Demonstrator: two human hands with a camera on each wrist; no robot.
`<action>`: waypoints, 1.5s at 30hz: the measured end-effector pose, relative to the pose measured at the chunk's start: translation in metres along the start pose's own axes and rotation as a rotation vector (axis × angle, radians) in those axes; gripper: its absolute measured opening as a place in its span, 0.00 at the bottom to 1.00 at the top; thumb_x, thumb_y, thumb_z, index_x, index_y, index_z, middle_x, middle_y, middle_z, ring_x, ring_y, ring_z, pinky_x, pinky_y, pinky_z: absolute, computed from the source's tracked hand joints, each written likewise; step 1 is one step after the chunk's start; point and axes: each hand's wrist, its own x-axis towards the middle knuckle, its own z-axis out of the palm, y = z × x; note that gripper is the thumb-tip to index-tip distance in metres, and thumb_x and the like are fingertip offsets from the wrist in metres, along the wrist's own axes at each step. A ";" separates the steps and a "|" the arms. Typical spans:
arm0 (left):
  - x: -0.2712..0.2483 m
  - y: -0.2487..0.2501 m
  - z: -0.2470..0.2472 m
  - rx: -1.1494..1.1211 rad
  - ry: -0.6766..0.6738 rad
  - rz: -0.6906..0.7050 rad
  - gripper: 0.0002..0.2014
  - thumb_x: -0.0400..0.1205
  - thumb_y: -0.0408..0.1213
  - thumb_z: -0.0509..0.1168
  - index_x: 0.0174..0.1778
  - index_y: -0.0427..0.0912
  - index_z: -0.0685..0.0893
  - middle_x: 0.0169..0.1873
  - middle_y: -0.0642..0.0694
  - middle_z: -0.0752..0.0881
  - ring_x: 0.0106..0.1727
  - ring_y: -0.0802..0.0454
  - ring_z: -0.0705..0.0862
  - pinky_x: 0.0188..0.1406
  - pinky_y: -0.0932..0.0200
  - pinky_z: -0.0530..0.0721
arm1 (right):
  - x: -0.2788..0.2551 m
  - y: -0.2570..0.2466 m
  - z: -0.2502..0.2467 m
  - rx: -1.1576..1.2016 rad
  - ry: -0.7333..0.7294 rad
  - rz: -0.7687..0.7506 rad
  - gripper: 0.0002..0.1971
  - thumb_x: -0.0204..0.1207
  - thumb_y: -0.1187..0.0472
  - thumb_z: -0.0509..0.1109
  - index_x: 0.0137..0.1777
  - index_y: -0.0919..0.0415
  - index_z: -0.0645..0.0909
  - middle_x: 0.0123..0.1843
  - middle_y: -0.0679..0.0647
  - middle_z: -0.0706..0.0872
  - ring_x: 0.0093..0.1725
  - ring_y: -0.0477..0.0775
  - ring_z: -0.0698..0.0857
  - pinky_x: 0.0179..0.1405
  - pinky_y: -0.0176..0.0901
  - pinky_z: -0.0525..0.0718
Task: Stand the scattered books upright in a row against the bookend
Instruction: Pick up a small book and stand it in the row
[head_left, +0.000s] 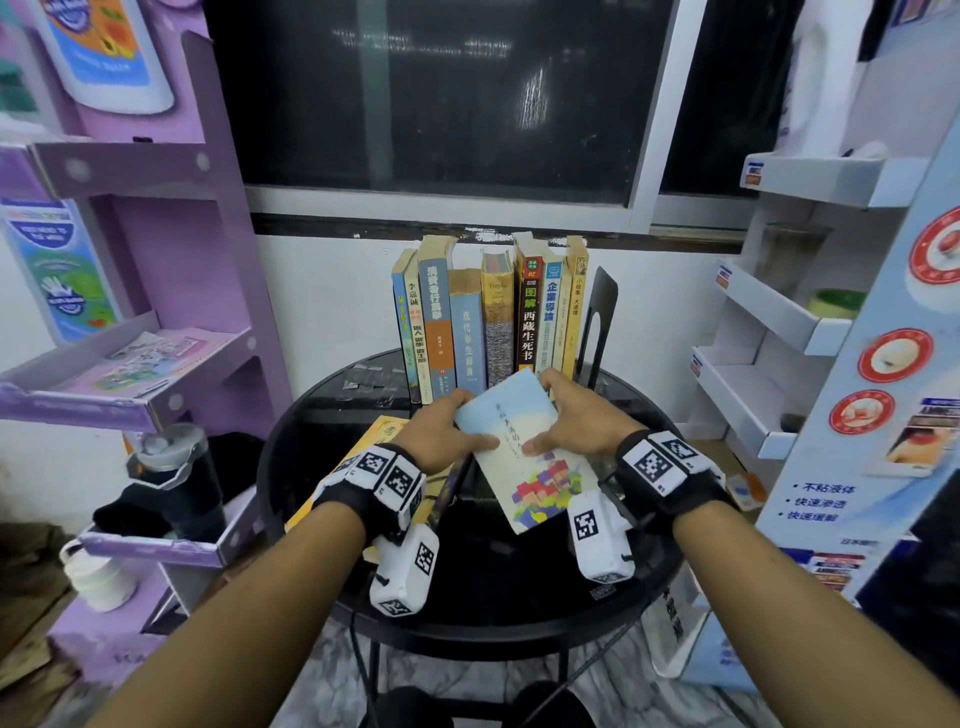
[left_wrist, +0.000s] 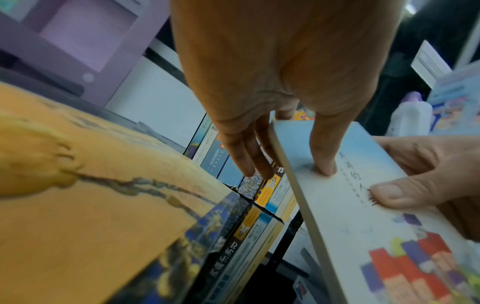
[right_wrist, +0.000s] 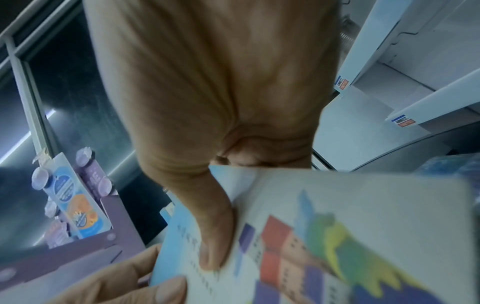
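Both hands, the left hand (head_left: 441, 431) and right hand (head_left: 576, 415), pinch the pale blue paperback (head_left: 524, 447) by its side edges, thumbs on its cover, just before the upright row of books (head_left: 488, 317) against the black bookend (head_left: 597, 322).

A glossy black top, mirroring the spines, is shown by the table (head_left: 322, 441). Behind it, worn paper covers with frayed upper edges are seen on the standing books (head_left: 488, 317), and smooth, matt black metal on the bookend (head_left: 600, 312) beside them.
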 end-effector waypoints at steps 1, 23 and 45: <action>0.001 0.000 -0.001 -0.113 0.023 -0.007 0.18 0.77 0.38 0.73 0.58 0.45 0.74 0.54 0.45 0.84 0.56 0.44 0.84 0.57 0.48 0.84 | 0.000 -0.001 -0.002 0.043 0.033 -0.012 0.29 0.68 0.66 0.82 0.58 0.52 0.66 0.51 0.50 0.81 0.43 0.48 0.85 0.35 0.38 0.84; 0.055 0.069 0.005 -0.581 0.027 0.159 0.12 0.79 0.28 0.69 0.52 0.46 0.76 0.46 0.42 0.87 0.45 0.42 0.87 0.37 0.53 0.90 | -0.008 0.019 -0.058 0.378 0.104 -0.133 0.12 0.81 0.64 0.68 0.62 0.54 0.77 0.57 0.61 0.87 0.51 0.60 0.91 0.36 0.63 0.91; 0.162 0.139 -0.004 0.432 0.475 0.358 0.22 0.81 0.49 0.65 0.71 0.50 0.79 0.69 0.47 0.81 0.68 0.47 0.78 0.71 0.49 0.73 | 0.048 0.076 -0.083 -0.126 0.486 0.064 0.19 0.82 0.62 0.61 0.73 0.53 0.73 0.57 0.64 0.86 0.53 0.65 0.86 0.50 0.52 0.86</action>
